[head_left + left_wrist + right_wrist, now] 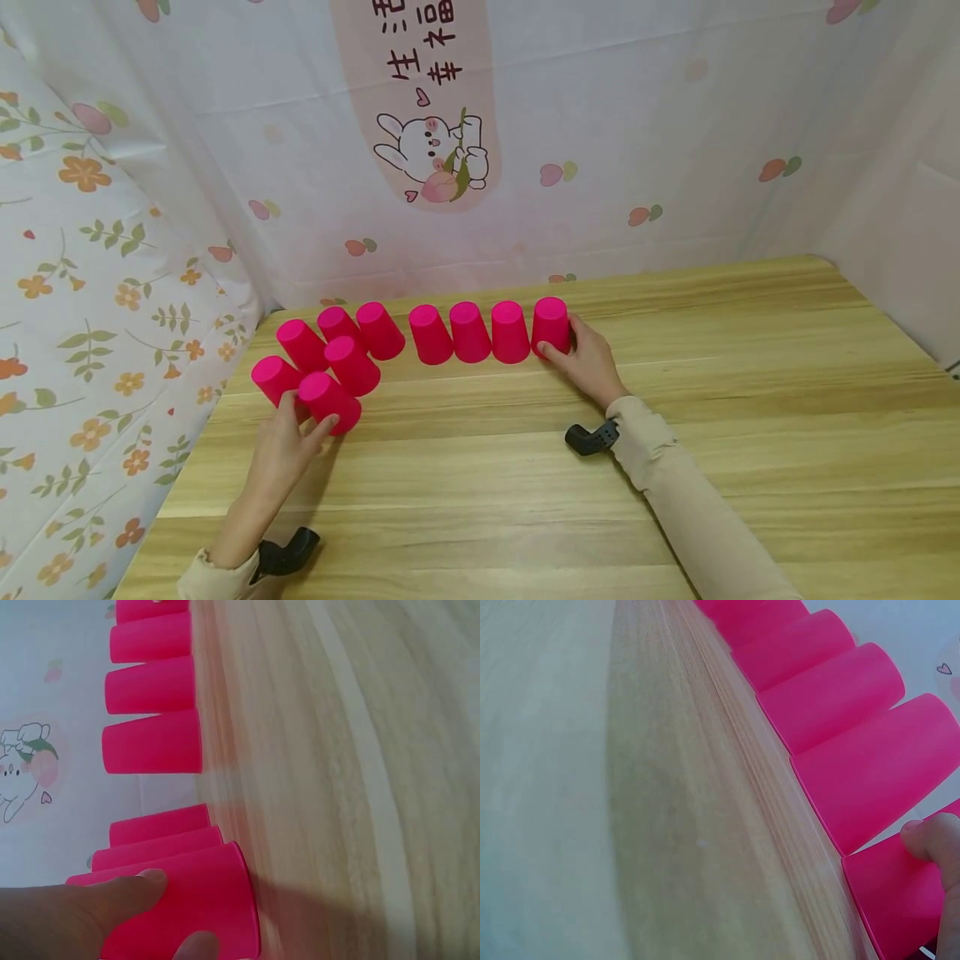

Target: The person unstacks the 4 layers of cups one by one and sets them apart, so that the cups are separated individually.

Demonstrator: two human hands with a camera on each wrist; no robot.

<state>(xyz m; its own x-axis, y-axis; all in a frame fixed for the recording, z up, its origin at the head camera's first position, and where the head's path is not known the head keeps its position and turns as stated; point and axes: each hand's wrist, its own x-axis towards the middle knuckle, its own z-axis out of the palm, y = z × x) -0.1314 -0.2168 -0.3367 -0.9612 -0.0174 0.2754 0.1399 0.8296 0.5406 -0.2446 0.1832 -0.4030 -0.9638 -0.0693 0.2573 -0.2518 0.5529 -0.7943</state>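
Bright pink cups stand upside down on the table. With thumb and fingers, my left hand [281, 450] grips the front pink cup [333, 406] of a triangular cluster at the left; in the left wrist view, the thumb and a finger lie against this cup's wall [202, 892]. My right hand [588, 360] holds the rightmost pink cup [551, 323] of a straight row, its thumb across the front. The right wrist view shows that held cup [892, 892] beside its neighbour [877, 772]. The far fingers of both hands are partly hidden behind the cups.
Several more cups make up the cluster, among them a middle cup [356, 368] and a back cup [384, 333]. A narrow gap separates it from the row's left cup [432, 337]. Behind the wooden table [487, 483] hangs a printed white curtain [600, 125].
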